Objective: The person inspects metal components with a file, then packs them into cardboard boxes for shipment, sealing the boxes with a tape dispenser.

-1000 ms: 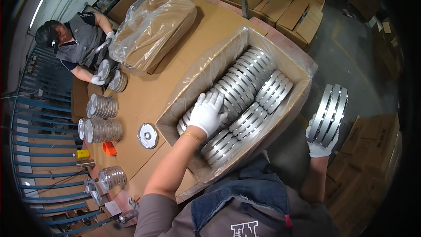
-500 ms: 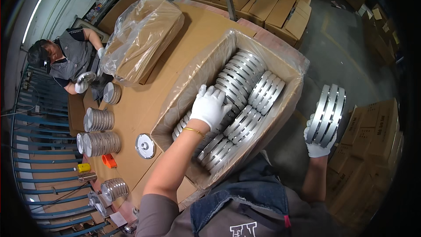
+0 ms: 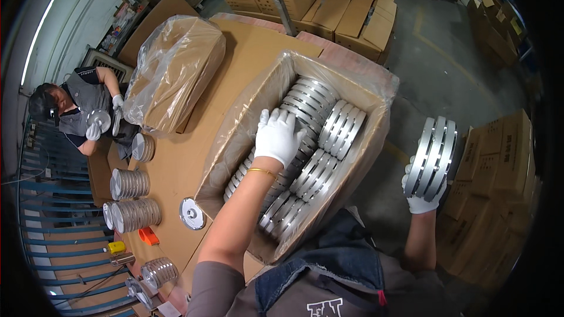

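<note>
My right hand (image 3: 424, 203), in a white glove, holds a stack of three silvery metal discs (image 3: 433, 158) to the right of the carton, with its fingers round their edges. My left hand (image 3: 278, 138), gloved too, lies over the rows of discs inside the carton; its fingers are stretched out and the thumb stands apart. It touches or hovers just above them; I cannot tell which. The open carton (image 3: 232, 122) is lined with clear plastic. Silvery discs (image 3: 308, 97) stand on edge in it in rows, with a shorter group (image 3: 342, 126) along the right side.
A loose disc (image 3: 192, 213) lies left of the carton, with several disc stacks (image 3: 136, 216) and an orange object (image 3: 148, 236) beyond. A plastic-covered carton (image 3: 176, 70) stands farther back. Another person (image 3: 91, 103) handles discs at the left. Closed cartons (image 3: 490, 176) are piled at the right.
The view has shifted slightly. My left hand stays over the discs in the carton, and my right hand still holds its stack. The other person's hands and disc have moved.
</note>
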Demonstrator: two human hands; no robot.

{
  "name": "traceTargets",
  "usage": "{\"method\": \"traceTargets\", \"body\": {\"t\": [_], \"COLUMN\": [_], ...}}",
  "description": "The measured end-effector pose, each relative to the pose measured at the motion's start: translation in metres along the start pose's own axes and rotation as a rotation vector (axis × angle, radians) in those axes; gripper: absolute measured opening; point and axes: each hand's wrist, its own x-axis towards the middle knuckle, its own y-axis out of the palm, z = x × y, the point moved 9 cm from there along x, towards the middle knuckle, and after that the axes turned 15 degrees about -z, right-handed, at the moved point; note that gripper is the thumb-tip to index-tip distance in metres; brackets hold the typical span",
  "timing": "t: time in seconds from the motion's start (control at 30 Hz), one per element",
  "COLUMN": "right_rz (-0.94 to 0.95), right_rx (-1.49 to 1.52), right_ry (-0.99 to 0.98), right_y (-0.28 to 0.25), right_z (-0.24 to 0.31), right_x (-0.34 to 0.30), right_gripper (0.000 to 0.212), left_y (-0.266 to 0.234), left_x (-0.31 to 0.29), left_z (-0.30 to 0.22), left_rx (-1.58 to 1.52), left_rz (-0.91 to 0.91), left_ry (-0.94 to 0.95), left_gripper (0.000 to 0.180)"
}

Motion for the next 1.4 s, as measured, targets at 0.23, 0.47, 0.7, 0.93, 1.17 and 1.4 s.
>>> {"method": "traceTargets", "body": {"t": [0.23,0.47,0.7,0.93,1.17,1.4], "right_rz": [0.054,0.046,-0.140,0.005,0.094,0.306], "right_rx": [0.026,0.043,0.036,-0.090,-0.525,-0.906], "right_ry": [0.060,0.060,0.033,0.049,0.124,0.384], "right_y": [0.003,0.004,-0.020,0.019,0.072,0.150], "right_z": [-0.005,-0.008,-0.007,-0.024,-0.065,-0.190], "right_x": [-0.004,-0.012,-0.011,-0.007,-0.017,-0.069], "right_gripper": [0.041,0.042,0.045,0.045,0.044,0.088], "left_y": [0.020,0.009,0.012,0.009,-0.038,-0.061], "left_x": [0.011,0.035,0.057,0.050,-0.075,-0.167], "left_z": [0.004,-0.009,-0.023,-0.012,-0.057,0.017], "left_rx": [-0.012,-0.048,0.020,-0.201,-2.062,-1.864], "left_rz": [-0.119,-0.222,0.002,-0.261,0.199,-0.390], "left_ry": [0.081,0.121,0.085,0.094,-0.217,-0.706], "left_gripper": [0.062,0.060,0.054,0.055,0.056,0.084]}}
